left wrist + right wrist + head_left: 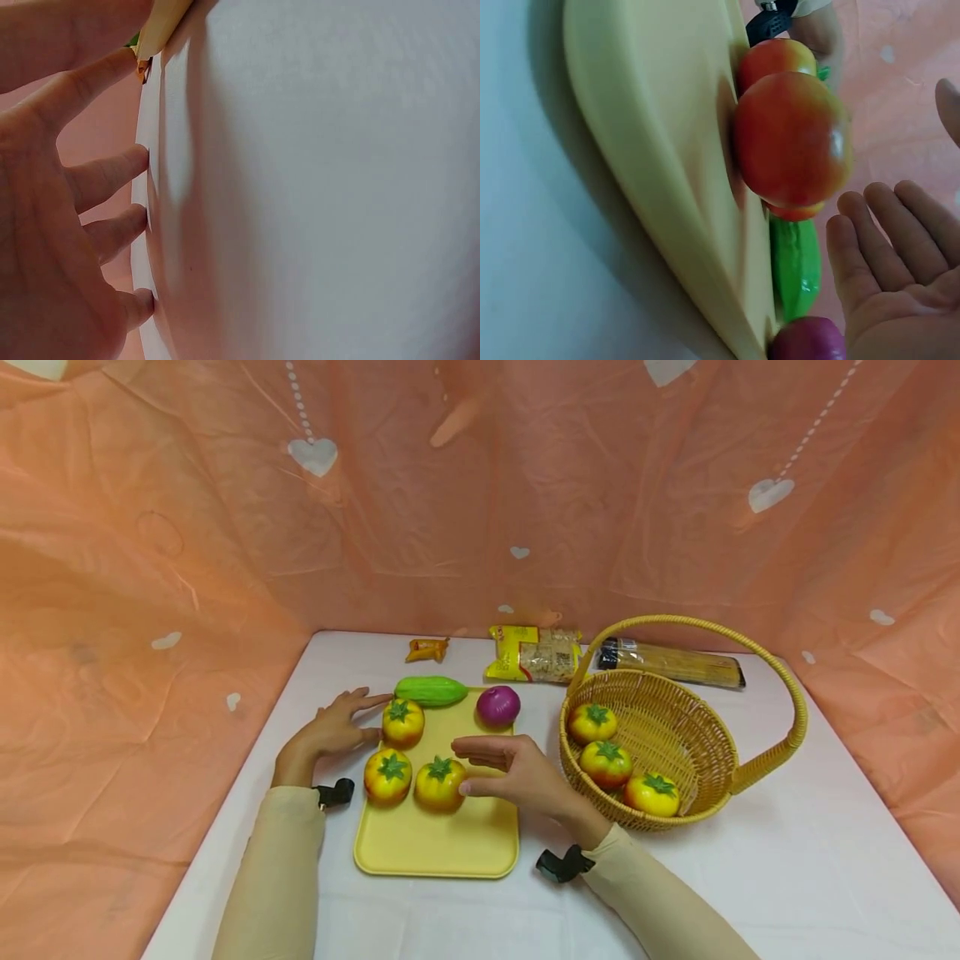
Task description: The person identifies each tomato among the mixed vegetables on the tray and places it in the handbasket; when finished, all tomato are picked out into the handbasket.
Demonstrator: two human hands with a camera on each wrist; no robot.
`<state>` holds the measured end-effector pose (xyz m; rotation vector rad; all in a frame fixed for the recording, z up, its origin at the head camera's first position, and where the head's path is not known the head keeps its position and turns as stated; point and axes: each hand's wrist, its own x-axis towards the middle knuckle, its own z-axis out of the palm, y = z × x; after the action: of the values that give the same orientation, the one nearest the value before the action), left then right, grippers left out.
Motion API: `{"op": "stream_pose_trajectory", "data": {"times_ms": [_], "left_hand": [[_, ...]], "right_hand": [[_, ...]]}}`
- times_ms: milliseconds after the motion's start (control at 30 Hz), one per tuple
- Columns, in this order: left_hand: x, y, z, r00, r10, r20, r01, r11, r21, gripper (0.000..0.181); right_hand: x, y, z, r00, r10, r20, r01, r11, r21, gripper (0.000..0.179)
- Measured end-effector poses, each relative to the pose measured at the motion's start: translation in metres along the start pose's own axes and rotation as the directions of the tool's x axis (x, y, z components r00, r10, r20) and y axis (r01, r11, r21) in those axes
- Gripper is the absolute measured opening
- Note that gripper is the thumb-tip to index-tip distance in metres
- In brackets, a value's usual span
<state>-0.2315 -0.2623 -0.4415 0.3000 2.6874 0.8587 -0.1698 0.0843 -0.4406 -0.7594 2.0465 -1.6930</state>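
While I see the right hand point(517, 774) straight-fingered, thumb apart, holding nothing, beside three glossy round yellow-red tomatoes point(439, 787) on the rectangular pale-yellow tray point(442, 852), the left hand point(330, 731) is finger-spread, empty, at the tray's left edge.

Left hand point(333, 727) at the tray point(442, 852), right hand point(521, 772) by a tomato point(437, 788), three more tomatoes point(604, 767) in the basket point(667, 722)!

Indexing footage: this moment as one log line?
left hand: beside yellow tray; right hand: beside tomato; tomatoes: three on tray, three in wicker basket
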Motion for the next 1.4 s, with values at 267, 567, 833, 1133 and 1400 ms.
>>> {"op": "stream_pose_trajectory", "data": {"times_ms": [267,567,833,1133,1400], "left_hand": [[0.0,-0.002,0.001,1.0,0.02,0.002,-0.02,1.0,0.014,0.071],[0.002,-0.002,-0.001,1.0,0.022,0.002,-0.022,1.0,0.016,0.072],[0.001,0.0,-0.001,1.0,0.014,-0.002,-0.014,1.0,0.003,0.072],[0.0,0.001,0.0,1.0,0.018,-0.005,-0.018,1.0,0.008,0.072],[0.0,0.0,0.0,0.999,0.032,-0.01,-0.032,0.999,0.01,0.071]], "right_hand": [[0.012,0.01,0.013,0.995,0.101,0.007,-0.1,0.989,-0.106,0.058],[0.012,0.009,0.017,0.995,0.1,0.007,-0.098,0.98,-0.171,0.053],[-0.004,-0.011,-0.004,0.999,0.05,0.006,-0.049,0.995,-0.091,0.055],[-0.049,-0.027,-0.044,0.996,0.018,-0.085,-0.025,0.996,-0.084,0.057],[-0.105,-0.033,-0.083,0.972,0.088,-0.217,-0.114,0.987,-0.113,0.057]]}}
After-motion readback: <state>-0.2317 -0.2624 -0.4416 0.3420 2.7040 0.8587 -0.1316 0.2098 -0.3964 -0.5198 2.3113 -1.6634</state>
